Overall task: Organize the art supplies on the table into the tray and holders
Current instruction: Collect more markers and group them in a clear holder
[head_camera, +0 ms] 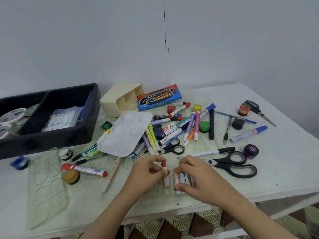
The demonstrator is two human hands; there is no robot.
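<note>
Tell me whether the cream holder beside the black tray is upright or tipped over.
Tipped over: the cream holder lies on its side, its divided openings facing sideways.

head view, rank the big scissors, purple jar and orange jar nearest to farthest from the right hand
From the right hand, which holds white tubes:
1. big scissors, just to its right, blades pointing toward it.
2. purple jar, further right, just past the scissor handles.
3. orange jar, far back on the right.
</note>
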